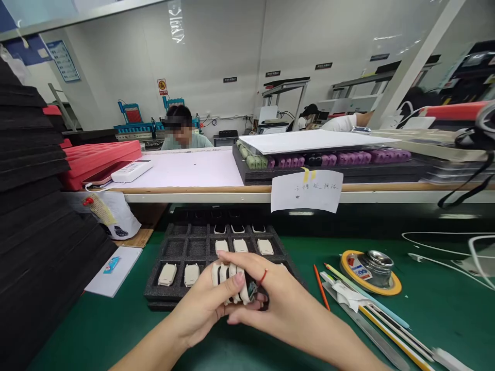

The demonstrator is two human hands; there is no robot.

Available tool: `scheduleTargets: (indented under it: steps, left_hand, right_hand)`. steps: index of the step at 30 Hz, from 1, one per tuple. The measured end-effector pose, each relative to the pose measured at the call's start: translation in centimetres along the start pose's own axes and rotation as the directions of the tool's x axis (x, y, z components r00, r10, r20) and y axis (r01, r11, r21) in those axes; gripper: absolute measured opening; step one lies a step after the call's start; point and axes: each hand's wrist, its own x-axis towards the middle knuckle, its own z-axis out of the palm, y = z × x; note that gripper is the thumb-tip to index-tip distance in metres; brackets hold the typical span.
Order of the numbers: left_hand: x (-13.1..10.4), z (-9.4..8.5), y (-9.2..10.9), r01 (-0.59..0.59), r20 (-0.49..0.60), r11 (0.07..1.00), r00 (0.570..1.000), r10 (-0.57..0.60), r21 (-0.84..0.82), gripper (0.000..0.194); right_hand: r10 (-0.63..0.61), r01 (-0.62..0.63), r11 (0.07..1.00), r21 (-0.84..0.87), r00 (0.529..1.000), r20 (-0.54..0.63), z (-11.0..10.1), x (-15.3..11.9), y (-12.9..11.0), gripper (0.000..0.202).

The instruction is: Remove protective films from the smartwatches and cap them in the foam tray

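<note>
A short row of cream-coloured device cases (228, 273), pressed together with dark bands between them, is held up in front of the foam tray. My left hand (214, 299) wraps round the row from the left, its thumb across the top. My right hand (266, 288), with a red string on it, closes round the right end, where a dark, greenish inner part shows. Its fingers partly hide that end. Behind my hands, the black foam tray (176, 299) holds several similar cream cases (167, 274) in its compartments, some showing dark faces. My hands cover part of the tray.
Pencils, a metal ruler (367, 324) and a yellow tape roll (346, 263) with a metal-topped jar lie on the right of the green mat. Black foam sheets (34, 206) are stacked at left. Above the tray, a shelf (193, 172) carries purple cases. A person (185, 135) sits beyond.
</note>
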Motion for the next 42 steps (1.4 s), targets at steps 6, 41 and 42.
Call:
scheduleTargets:
  steps: [6,41,42]
  left_hand:
    - [-1.5,0.4,0.9,0.105,0.184,0.981,0.98,-0.074,-0.162,0.038]
    - [-2.1,1.2,0.2,-0.213,0.124,0.889,0.976,0.177,0.406,0.04]
    - [-2.3,1.2,0.2,-0.225,0.101,0.861,0.974,0.201,0.456,0.039]
  right_hand:
    - [-0.2,0.197,0.98,-0.041,0.977,-0.072,0.7,-0.1,-0.2,0.107]
    - [-0.347,0.347,0.932,-0.104,0.938,0.015,0.2,-1.4,-1.6,0.101]
    - [-0.322,0.323,0.94,-0.105,0.946,0.027,-0.1,-1.6,-1.8,0.107]
